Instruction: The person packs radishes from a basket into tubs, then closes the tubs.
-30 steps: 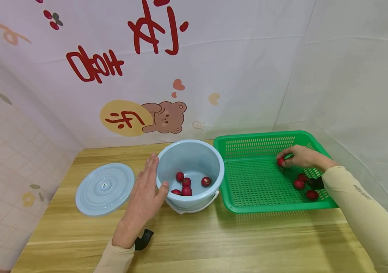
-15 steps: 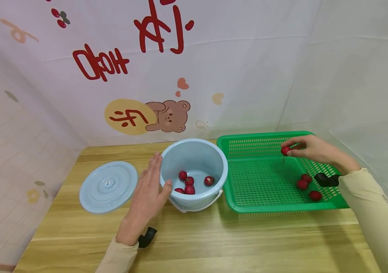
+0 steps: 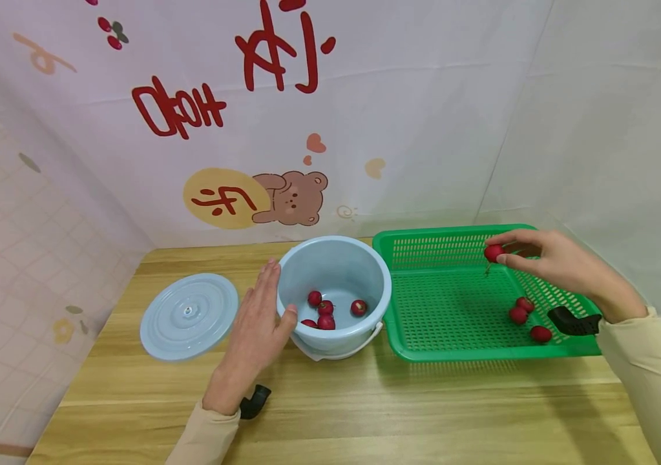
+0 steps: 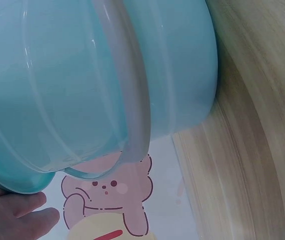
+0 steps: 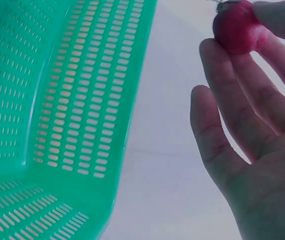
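Note:
My right hand pinches a small red radish between thumb and fingertips, over the back of the green basket. A thin root hangs from it. The right wrist view shows this radish near the top edge, with the other fingers spread loosely. At the left side of the light blue bucket, my left hand rests with straight fingers along the rim. Several radishes lie on the bucket's floor. In the basket's right part sit a few more radishes.
Left of the bucket, a light blue round lid lies flat on the wooden table. The bucket's pale handle hangs down its side. A printed white curtain rises behind the table, close to bucket and basket.
My right hand has lifted the radish up from the basket floor and drawn it slightly right. The left hand keeps its place at the bucket; the head view has shifted a little.

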The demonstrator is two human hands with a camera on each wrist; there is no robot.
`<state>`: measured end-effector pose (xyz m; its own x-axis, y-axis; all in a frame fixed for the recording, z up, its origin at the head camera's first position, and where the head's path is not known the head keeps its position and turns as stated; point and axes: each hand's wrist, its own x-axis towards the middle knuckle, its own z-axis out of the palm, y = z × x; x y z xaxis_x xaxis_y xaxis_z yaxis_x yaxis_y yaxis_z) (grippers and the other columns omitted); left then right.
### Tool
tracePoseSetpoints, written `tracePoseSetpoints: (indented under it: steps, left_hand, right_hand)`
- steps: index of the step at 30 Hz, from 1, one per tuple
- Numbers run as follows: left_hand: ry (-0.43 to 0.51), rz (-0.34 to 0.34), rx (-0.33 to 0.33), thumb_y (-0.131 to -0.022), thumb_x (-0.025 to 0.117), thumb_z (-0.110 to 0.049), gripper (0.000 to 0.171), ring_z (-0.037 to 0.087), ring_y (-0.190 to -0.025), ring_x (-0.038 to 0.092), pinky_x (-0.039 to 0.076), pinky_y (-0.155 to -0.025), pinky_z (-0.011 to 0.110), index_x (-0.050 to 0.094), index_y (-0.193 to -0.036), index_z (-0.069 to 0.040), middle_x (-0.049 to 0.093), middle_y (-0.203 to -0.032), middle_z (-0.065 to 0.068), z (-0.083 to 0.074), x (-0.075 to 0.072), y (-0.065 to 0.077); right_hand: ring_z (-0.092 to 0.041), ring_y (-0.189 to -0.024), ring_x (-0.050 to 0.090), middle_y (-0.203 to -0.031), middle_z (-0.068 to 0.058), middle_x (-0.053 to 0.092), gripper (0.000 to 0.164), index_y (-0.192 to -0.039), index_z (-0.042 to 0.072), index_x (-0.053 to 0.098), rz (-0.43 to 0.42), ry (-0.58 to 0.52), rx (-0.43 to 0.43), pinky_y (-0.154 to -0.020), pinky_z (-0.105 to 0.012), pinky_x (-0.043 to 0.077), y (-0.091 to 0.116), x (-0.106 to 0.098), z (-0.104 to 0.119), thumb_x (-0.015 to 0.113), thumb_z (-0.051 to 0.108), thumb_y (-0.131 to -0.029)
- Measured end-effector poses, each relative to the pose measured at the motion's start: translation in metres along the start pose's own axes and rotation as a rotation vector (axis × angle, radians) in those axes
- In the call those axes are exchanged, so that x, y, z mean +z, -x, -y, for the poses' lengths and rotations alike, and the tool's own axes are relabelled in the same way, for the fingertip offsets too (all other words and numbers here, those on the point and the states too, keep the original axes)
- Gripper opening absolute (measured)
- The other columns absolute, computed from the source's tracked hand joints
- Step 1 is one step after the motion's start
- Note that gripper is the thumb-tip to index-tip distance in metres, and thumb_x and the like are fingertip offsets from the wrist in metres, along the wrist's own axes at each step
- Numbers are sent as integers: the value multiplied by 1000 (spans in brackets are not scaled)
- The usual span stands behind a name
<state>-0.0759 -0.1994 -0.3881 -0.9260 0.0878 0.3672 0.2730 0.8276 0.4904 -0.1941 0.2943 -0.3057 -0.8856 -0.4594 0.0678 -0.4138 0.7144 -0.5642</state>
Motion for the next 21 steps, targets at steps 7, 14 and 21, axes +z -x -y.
tracePoseSetpoints:
  steps: [7, 14, 21]
  left_hand:
    - [10, 13, -14, -101, 49, -35, 75, 24, -158, 17, 23, -122, 62, 24, -164, -4, 17, -173, 3, 0, 1, 0]
    - [7, 13, -16, -101, 49, -35, 75, 25, -158, 17, 23, -122, 61, 24, -164, -4, 19, -173, 6, 0, 2, 0]
    - [12, 5, -13, -101, 49, -35, 74, 25, -158, 18, 24, -122, 62, 24, -164, -3, 20, -172, 7, 1, 2, 0]
  right_hand:
    - [4, -106, 63, -120, 10, 73, 33, -135, 32, 67, -82, -7, -10, -87, -7, 39, 13, 7, 14, 65, 24, -103]
    - [1, -104, 65, -115, 7, 73, 34, -132, 27, 70, -166, -70, -108, -88, -8, 39, 20, 13, 34, 67, 13, -101]
    - [-1, -95, 68, -121, 7, 70, 37, -133, 21, 69, -209, -138, -167, -75, -13, 50, 25, 27, 56, 69, 6, -98]
